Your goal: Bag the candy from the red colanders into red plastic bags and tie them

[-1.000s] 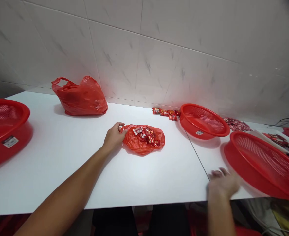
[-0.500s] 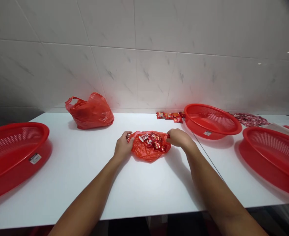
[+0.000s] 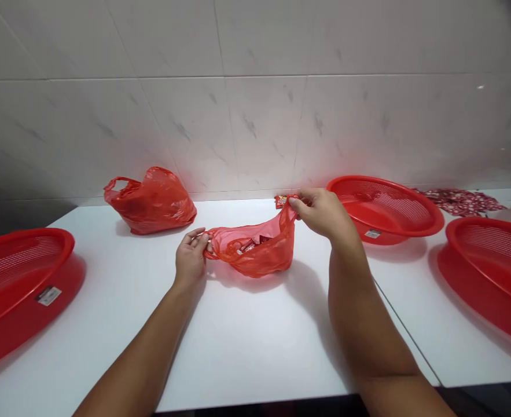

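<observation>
A thin red plastic bag rests at the middle of the white table, its mouth stretched wide. Small red wrapped packets show inside it, partly hidden by the bag's front. My left hand pinches the bag's left handle low, near the tabletop. Higher up, my right hand grips the right handle and pulls it upward. Behind my right hand lies a small red packet, with any others beside it covered by the hand.
Another red plastic bag, filled and upright, stands by the tiled wall. Red plastic baskets stand at far left, back right and right edge. A patterned red pile lies at the back right. A seam crosses the table.
My hands have moved apart, the right one up with its handle and the left one leftward. The bag's mouth has stretched and its right side has risen. The camera view has shifted slightly.
</observation>
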{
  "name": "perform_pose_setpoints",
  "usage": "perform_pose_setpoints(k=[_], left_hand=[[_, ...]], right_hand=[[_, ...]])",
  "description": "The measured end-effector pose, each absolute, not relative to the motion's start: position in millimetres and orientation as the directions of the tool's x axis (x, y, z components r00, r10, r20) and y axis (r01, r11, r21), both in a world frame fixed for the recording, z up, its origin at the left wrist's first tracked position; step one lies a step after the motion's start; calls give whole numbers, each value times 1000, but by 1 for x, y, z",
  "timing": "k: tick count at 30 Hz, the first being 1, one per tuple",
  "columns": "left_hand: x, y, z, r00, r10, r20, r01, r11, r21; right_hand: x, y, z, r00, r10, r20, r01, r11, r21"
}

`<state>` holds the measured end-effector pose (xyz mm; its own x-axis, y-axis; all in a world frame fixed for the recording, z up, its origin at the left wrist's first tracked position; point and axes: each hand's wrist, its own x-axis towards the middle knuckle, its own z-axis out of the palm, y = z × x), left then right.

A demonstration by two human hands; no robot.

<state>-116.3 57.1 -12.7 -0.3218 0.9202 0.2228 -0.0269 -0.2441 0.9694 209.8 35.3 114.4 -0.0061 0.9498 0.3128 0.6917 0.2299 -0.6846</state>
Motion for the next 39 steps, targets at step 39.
perform_pose_setpoints(k=[39], left_hand=[[-9,9,137,222,711,667,411,-689,597]], right_hand=[[175,16,118,-608,763,218,166,391,-905]])
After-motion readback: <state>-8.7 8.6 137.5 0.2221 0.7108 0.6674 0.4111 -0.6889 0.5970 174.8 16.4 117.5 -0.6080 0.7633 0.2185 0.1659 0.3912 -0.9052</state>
